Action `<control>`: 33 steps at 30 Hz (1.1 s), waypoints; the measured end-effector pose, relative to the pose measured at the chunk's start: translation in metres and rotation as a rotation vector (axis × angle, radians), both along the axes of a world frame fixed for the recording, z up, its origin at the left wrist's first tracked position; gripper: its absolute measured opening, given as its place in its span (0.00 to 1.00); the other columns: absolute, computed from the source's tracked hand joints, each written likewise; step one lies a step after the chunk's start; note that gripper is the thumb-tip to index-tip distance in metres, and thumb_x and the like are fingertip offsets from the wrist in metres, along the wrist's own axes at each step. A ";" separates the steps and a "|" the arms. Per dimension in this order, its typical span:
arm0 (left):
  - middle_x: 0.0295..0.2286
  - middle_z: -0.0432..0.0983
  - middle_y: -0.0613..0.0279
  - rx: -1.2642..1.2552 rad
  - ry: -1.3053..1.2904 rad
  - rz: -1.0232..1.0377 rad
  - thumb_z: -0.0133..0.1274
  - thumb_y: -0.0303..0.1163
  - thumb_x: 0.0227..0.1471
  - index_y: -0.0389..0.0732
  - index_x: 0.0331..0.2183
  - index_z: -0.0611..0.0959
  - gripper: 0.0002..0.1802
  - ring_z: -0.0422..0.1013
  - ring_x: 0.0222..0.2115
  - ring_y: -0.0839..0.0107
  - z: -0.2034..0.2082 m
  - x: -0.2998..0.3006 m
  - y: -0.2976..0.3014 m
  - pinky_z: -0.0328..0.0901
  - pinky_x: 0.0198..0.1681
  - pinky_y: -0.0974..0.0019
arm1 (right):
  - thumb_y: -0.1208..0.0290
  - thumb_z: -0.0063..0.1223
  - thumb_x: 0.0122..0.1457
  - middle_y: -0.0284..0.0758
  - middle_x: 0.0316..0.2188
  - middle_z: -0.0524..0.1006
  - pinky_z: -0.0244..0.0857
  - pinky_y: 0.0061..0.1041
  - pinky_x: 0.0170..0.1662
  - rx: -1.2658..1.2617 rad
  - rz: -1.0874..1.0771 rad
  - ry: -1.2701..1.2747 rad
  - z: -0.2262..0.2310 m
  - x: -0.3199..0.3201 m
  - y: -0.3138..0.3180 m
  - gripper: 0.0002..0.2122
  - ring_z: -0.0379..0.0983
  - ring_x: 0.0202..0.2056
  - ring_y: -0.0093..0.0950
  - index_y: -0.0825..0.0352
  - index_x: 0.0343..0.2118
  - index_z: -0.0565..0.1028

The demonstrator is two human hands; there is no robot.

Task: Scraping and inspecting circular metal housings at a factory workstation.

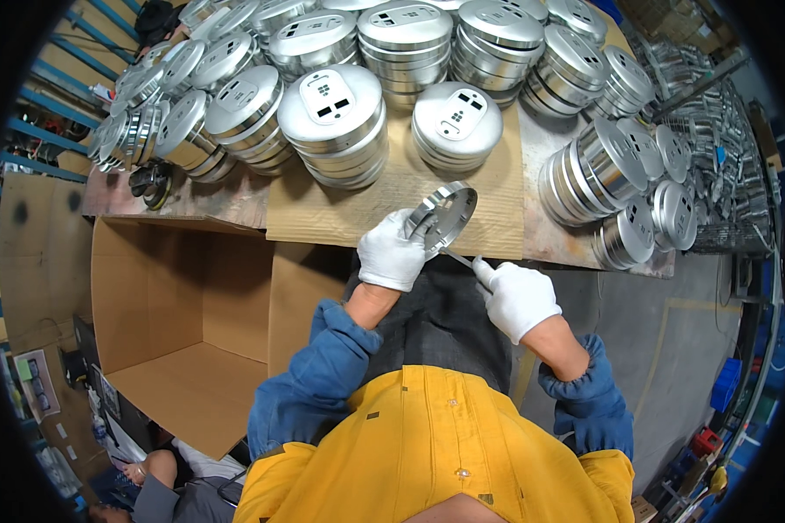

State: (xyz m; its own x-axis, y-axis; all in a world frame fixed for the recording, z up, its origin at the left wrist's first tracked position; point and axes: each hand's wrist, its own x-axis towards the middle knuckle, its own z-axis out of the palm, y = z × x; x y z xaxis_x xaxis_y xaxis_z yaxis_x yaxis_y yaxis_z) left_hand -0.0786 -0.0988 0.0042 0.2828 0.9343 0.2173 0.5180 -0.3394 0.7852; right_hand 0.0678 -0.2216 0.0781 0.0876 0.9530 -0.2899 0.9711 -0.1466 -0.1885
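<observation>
My left hand [390, 251], in a white glove, is closed around one side of a shiny metal ring [429, 204]. It holds the ring tilted just off the near edge of the worktable, above my lap. In my gloved right hand [519, 299] is a thin rod-like hand tool [459, 258], pinched with the thumb along it. Its tip meets or nearly meets the ring's lower rim; what kind of tool it is I cannot make out. Beyond the ring, a short stack of round silver metal parts [456, 126] sits on a brown cardboard sheet [323, 213] covering the table.
Many stacks of silver round parts [333, 122] crowd the table's far side, others stand at its right [593, 174]. An opened cardboard box [157, 288] is at my left, below the table edge. Another person [179, 488] sits at the lower left. Metal pieces [706, 131] pile up far right.
</observation>
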 end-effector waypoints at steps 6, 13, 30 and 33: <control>0.24 0.77 0.53 0.022 -0.043 0.014 0.63 0.35 0.43 0.40 0.31 0.82 0.12 0.75 0.24 0.57 0.004 0.000 -0.005 0.68 0.28 0.64 | 0.70 0.45 0.54 0.41 0.25 0.76 0.68 0.37 0.28 -0.021 0.041 -0.027 -0.001 -0.004 0.009 0.14 0.75 0.26 0.39 0.62 0.44 0.73; 0.21 0.76 0.59 0.118 -0.001 -0.006 0.61 0.34 0.42 0.43 0.29 0.82 0.09 0.75 0.22 0.59 0.001 -0.002 -0.004 0.68 0.26 0.62 | 0.72 0.44 0.54 0.41 0.25 0.77 0.68 0.36 0.28 -0.012 0.106 -0.057 0.004 -0.006 0.018 0.14 0.76 0.26 0.39 0.65 0.42 0.74; 0.27 0.80 0.54 -0.159 -0.212 0.036 0.62 0.27 0.45 0.32 0.30 0.81 0.10 0.76 0.26 0.74 -0.023 0.001 0.005 0.68 0.30 0.71 | 0.72 0.45 0.51 0.38 0.22 0.71 0.66 0.32 0.22 0.101 0.066 -0.068 -0.036 -0.017 -0.010 0.21 0.73 0.21 0.34 0.68 0.50 0.69; 0.25 0.79 0.53 -0.071 -0.163 0.059 0.62 0.33 0.45 0.34 0.31 0.81 0.13 0.75 0.25 0.65 -0.026 0.000 0.006 0.68 0.29 0.67 | 0.73 0.46 0.50 0.36 0.22 0.71 0.65 0.33 0.19 0.171 0.026 -0.095 -0.060 -0.025 -0.026 0.23 0.72 0.18 0.31 0.65 0.53 0.68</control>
State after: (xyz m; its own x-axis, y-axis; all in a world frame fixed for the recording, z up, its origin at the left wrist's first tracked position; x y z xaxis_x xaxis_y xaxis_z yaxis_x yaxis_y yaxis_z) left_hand -0.0788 -0.0927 -0.0219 0.1931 0.9629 0.1886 0.3992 -0.2527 0.8814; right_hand 0.0423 -0.2475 0.0182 0.0811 0.9900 -0.1152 0.9887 -0.0945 -0.1162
